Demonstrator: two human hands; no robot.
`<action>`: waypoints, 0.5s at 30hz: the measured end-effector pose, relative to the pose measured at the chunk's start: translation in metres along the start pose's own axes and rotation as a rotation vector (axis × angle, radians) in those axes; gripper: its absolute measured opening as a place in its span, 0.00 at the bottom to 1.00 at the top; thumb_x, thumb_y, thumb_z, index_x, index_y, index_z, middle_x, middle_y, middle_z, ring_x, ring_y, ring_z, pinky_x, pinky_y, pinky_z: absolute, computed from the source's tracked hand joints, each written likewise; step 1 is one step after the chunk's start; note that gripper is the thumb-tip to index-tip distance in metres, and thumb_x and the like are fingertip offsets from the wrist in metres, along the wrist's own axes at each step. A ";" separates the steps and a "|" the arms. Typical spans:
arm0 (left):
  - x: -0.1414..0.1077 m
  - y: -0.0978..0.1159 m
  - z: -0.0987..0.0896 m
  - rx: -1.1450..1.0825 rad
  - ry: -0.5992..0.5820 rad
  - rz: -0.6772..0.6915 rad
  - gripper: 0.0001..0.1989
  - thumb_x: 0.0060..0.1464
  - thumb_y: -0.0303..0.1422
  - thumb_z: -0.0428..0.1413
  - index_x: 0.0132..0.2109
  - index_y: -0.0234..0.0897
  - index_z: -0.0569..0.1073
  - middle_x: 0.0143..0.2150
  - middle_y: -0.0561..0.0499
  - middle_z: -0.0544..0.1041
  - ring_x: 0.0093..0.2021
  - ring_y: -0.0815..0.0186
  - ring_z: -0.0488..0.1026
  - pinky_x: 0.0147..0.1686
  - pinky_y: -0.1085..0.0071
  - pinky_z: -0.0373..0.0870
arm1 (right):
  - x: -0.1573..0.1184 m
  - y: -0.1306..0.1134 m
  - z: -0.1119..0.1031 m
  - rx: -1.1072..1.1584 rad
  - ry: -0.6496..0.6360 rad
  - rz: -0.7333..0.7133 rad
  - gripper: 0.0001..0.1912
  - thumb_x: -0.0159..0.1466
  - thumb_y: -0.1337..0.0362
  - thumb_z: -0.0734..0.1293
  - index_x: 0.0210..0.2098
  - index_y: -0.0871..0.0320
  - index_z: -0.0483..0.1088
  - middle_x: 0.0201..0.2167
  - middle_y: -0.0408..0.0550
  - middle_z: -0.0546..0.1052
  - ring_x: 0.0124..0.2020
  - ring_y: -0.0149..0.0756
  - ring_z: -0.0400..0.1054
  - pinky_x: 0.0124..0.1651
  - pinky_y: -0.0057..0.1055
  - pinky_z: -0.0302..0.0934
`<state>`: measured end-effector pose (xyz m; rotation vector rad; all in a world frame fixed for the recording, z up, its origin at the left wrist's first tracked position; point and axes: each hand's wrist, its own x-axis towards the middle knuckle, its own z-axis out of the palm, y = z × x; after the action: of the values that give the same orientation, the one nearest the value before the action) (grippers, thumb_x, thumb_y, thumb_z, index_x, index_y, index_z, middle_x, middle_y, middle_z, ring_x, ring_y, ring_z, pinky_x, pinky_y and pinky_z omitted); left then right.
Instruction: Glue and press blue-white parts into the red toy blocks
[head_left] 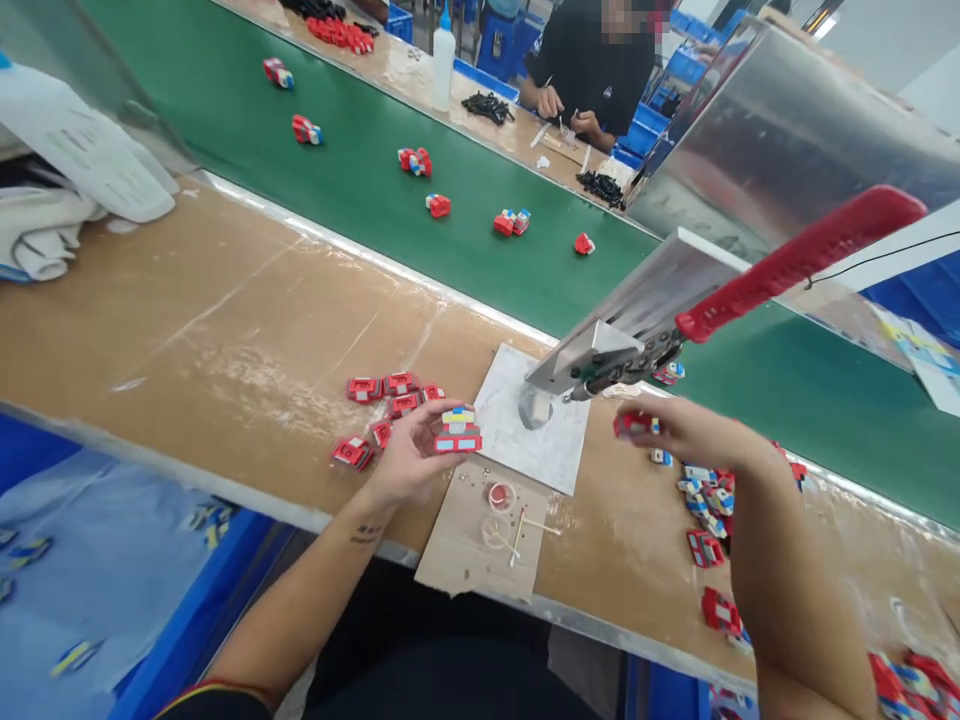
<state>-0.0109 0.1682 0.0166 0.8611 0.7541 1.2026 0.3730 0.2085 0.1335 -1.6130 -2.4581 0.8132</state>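
Observation:
My left hand (409, 450) grips a small toy car piece (457, 430), red with yellow, white and light-blue parts, between thumb and fingers. It is lifted over the left edge of a pale metal plate (551, 440). My right hand (694, 432), slightly blurred, is on the plate's right with a red toy car part (634, 425) at its fingertips. Between the hands stands a hand press with a long red lever (802, 265), raised, over a small block (535, 408) on the plate. Several red car parts (364, 390) lie beside my left hand.
A green conveyor belt (360, 200) carrying scattered car pieces runs behind the table. Blue-white parts (705, 495) are heaped at right. Cardboard (480, 540) at the front bears small cups (500, 497) and cotton swabs (515, 545). A co-worker (592, 70) sits across the belt.

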 end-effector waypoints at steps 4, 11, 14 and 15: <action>-0.017 0.020 -0.011 0.102 0.080 0.114 0.29 0.37 0.31 0.79 0.48 0.40 0.82 0.46 0.44 0.87 0.41 0.58 0.86 0.41 0.68 0.84 | -0.007 -0.078 0.056 0.043 -0.205 -0.314 0.14 0.73 0.57 0.68 0.56 0.50 0.76 0.46 0.51 0.82 0.42 0.41 0.77 0.44 0.38 0.73; -0.045 0.055 -0.033 0.133 0.357 0.360 0.29 0.34 0.38 0.80 0.46 0.41 0.83 0.45 0.48 0.86 0.41 0.63 0.83 0.43 0.73 0.80 | 0.118 -0.172 0.159 -0.258 -0.171 -0.562 0.14 0.67 0.70 0.72 0.52 0.58 0.76 0.49 0.55 0.81 0.49 0.45 0.76 0.51 0.39 0.73; -0.049 0.060 -0.036 0.162 0.351 0.268 0.29 0.37 0.38 0.79 0.48 0.39 0.82 0.45 0.47 0.85 0.41 0.62 0.82 0.43 0.72 0.79 | 0.126 -0.182 0.172 -0.297 -0.159 -0.561 0.15 0.66 0.70 0.74 0.52 0.58 0.76 0.51 0.55 0.82 0.49 0.46 0.76 0.52 0.40 0.74; -0.048 0.059 -0.035 0.167 0.317 0.217 0.30 0.39 0.39 0.78 0.50 0.39 0.82 0.45 0.47 0.84 0.42 0.62 0.82 0.43 0.72 0.79 | 0.118 -0.180 0.168 -0.281 -0.125 -0.556 0.15 0.66 0.68 0.74 0.53 0.57 0.76 0.53 0.56 0.81 0.50 0.46 0.76 0.52 0.42 0.74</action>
<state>-0.0778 0.1348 0.0536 0.9179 1.0490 1.5073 0.1129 0.1935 0.0512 -0.8561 -2.9927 0.5111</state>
